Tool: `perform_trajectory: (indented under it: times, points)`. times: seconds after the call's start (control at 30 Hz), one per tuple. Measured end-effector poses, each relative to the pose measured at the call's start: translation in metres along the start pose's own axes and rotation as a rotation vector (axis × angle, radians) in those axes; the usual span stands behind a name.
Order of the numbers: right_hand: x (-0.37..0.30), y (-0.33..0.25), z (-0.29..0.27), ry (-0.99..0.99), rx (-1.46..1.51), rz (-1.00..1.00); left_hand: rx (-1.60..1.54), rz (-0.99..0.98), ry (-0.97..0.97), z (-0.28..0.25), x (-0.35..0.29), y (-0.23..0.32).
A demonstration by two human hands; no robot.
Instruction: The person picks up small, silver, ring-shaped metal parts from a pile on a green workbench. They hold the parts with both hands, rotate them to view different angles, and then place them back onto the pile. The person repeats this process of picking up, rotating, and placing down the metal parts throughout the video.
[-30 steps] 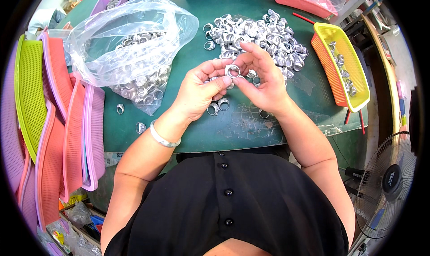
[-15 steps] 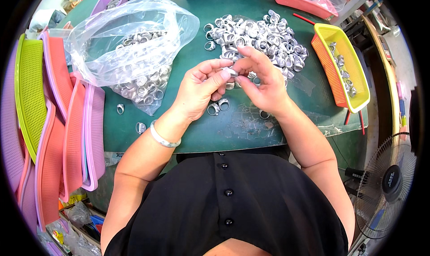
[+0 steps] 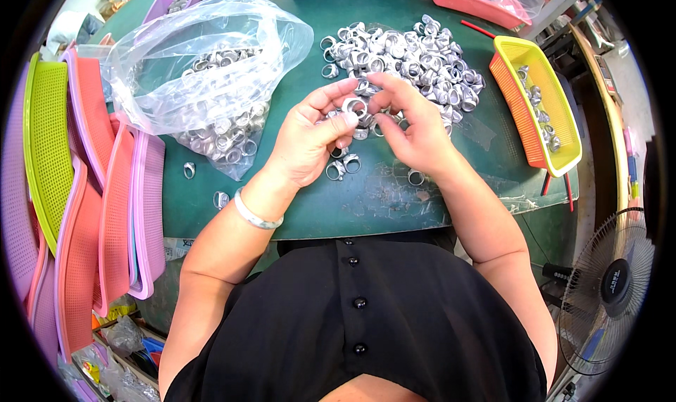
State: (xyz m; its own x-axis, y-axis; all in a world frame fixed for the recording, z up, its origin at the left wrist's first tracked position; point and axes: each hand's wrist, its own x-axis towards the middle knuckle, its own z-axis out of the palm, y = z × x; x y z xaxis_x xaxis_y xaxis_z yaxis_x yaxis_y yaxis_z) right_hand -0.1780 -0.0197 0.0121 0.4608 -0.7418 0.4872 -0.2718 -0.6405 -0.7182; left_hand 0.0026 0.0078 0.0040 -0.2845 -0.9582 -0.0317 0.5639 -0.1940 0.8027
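My left hand pinches a silver-coloured metal ring between thumb and fingers, its round opening showing. Close on the other side of that ring, my right hand is curved with thumb and fingers apart, holding nothing that I can see. Just beyond both hands lies a large pile of similar rings on the green table. Below my fingers, a few loose rings rest on the tabletop, and another single ring lies under my right wrist.
To the left stands a clear plastic bag holding many rings, with stacked colourful plastic baskets beyond the table's left edge. A yellow-and-orange basket with several rings sits at right. A fan stands at lower right.
The ring in my left hand has turned so its opening faces up into view. My right fingers have drawn slightly away from it.
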Motion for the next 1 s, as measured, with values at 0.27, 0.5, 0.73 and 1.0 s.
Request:
perform_trajectory:
  times: [0.27,0.5,0.73,1.0]
  points:
    - [0.004,-0.008,0.0,-0.217,-0.277,-0.122,-0.342,-0.082,0.089,-0.017,0.004,0.003]
    - [0.001,-0.001,0.006,-0.129,-0.319,-0.118,-0.281,-0.1,0.107,-0.018,0.004,0.003]
    - [0.001,0.002,0.002,-0.153,-0.234,0.018,-0.104,-0.095,0.135,-0.014,0.002,0.004]
    - [0.003,0.003,-0.003,-0.034,0.599,0.357,0.244,-0.096,0.162,0.004,-0.001,0.002]
